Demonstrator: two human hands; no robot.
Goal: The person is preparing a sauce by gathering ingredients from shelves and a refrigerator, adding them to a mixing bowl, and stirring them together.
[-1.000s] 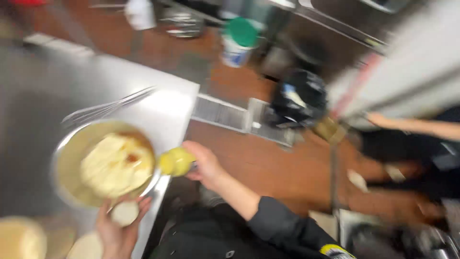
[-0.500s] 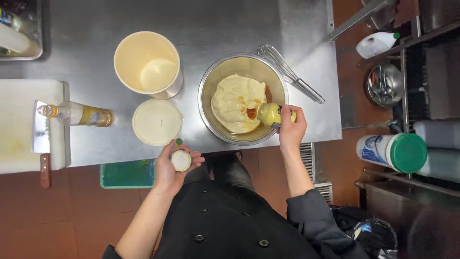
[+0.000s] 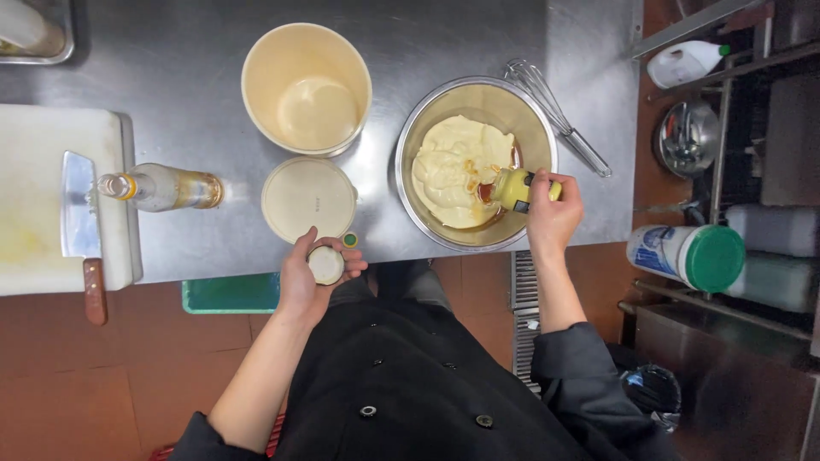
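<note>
My right hand (image 3: 553, 218) wraps a small yellow bottle (image 3: 511, 188), tipped neck-down over the steel bowl (image 3: 427, 137) of pale cream. It seems light, probably slick, best gripped around its body. My left hand (image 3: 309, 273) cups its cap (image 3: 325, 265).

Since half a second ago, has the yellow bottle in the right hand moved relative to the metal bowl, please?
Yes. The yellow bottle has shifted slightly from the metal bowl's near-right rim inward, toward the pale cream, tipped over a brown patch.
</note>
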